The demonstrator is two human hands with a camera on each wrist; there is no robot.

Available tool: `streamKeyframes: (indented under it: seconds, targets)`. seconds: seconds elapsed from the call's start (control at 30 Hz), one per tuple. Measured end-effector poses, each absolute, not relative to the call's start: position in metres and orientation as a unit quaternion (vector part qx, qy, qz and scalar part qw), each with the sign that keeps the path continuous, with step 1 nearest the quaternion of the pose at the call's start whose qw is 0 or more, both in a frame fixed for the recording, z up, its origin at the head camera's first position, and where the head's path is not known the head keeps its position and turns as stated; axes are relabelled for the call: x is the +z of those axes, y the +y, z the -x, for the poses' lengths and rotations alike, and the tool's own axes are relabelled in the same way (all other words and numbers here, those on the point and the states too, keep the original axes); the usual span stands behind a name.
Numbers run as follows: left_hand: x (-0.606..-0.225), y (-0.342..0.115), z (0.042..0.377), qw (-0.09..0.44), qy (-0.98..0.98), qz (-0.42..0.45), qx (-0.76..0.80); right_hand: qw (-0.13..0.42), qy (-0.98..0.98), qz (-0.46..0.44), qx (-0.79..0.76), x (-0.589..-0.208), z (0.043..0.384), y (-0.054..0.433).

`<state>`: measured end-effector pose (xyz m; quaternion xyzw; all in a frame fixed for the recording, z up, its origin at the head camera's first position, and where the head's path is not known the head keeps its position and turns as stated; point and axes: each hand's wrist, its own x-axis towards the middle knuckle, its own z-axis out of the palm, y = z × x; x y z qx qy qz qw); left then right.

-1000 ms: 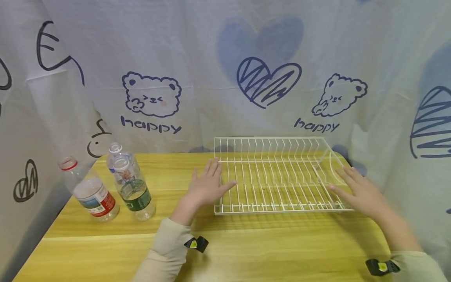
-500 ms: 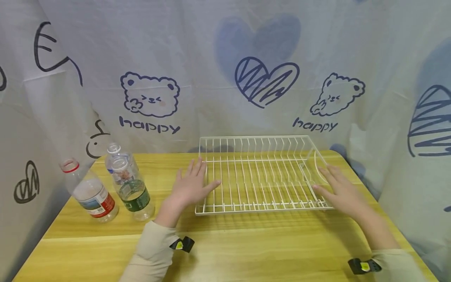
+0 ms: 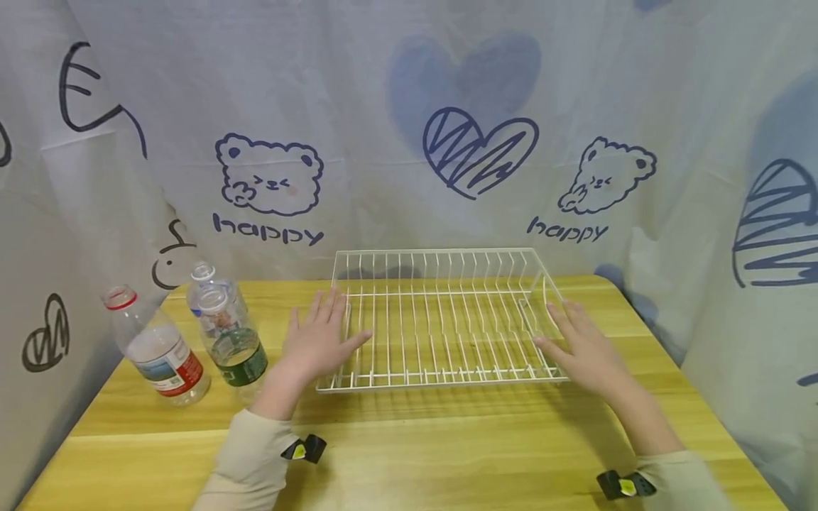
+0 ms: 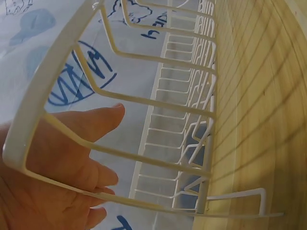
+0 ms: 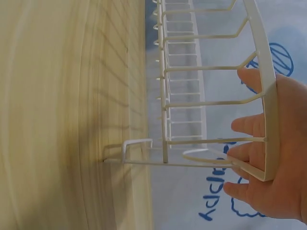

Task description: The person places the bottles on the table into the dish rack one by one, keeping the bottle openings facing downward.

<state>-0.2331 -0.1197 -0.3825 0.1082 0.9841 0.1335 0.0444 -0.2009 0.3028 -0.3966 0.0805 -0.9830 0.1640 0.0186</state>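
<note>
A white wire dish rack (image 3: 441, 293) stands on the wooden table near the back. My left hand (image 3: 314, 345) lies against its left end, fingers extended and thumb over the wires. At the opposite end my right hand (image 3: 586, 353) touches the rack with fingers straight and spread. The left wrist view has the palm and thumb of the left hand (image 4: 57, 143) behind the rack's end wires (image 4: 158, 103). In the right wrist view, the right hand (image 5: 290, 153) rests along the rack's outer rail (image 5: 271, 105), its fingertips showing past the wires.
Several uncapped clear plastic bottles share the table's left side: a red-labelled bottle (image 3: 172, 369), a green-labelled bottle (image 3: 241, 362) and a third bottle (image 3: 203, 284) partly hidden behind it. A patterned curtain (image 3: 383, 177) hangs behind the table (image 3: 441, 454).
The dish rack has slid left across the table, nearer the bottles, with both hands moving along at its ends. The bottles stand where they were.
</note>
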Motion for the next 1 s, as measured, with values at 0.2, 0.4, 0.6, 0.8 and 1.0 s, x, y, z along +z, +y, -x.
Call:
streamKeyframes:
  seconds: [0.2,0.4,0.6,0.8,1.0]
  targets:
    - [-0.385,-0.128,0.232,0.018,0.985,-0.105,0.135,0.020,-0.982,-0.074,0.171,-0.394,0.200,0.289]
    - [-0.379,-0.125,0.216,-0.023,0.979,-0.113,0.169,0.021,-0.983,-0.076,0.168,-0.394,0.199,0.278]
    - [-0.362,-0.130,0.190,-0.108,0.968,-0.140,0.175,0.024,-0.981,-0.079,0.174,-0.396,0.200,0.269]
    - [-0.355,-0.145,0.161,-0.196,0.955,-0.130,0.179,0.025,-0.982,-0.083,0.166,-0.398,0.200,0.265]
    - [-0.351,-0.168,0.142,-0.296,0.932,-0.117,0.172,0.026,-0.982,-0.085,0.167,-0.396,0.200,0.262]
